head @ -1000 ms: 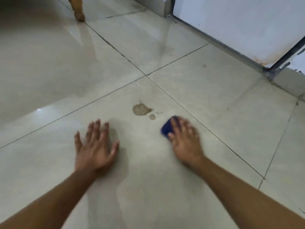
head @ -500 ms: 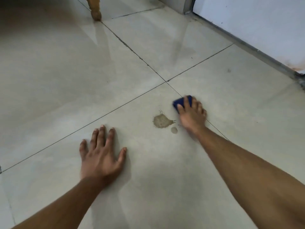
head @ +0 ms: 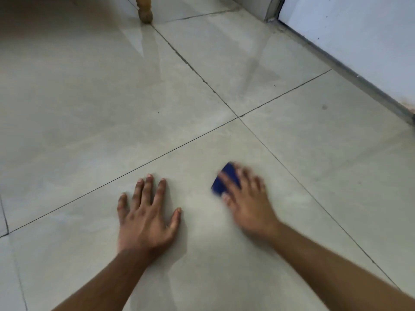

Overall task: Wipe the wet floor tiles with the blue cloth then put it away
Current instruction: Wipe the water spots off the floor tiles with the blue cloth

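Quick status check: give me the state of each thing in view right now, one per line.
Left hand: flat on the tile, fingers spread, empty.
Right hand: pressed on the cloth, motion-blurred.
Cloth: bunched under the right fingers, on the floor.
Floor: glossy; no stain visible by the hands.
Wooden leg: standing on the tile, top edge.

Brown spill gone, right hand (head: 249, 204) and blue cloth (head: 225, 180) drawn nearer

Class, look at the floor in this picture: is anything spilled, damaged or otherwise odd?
No spill shows on the floor tiles. Two small oddities: a dark speck on the tile near the wall, and rusty staining at the wall's base. The right hand presses the blue cloth; both are blurred.
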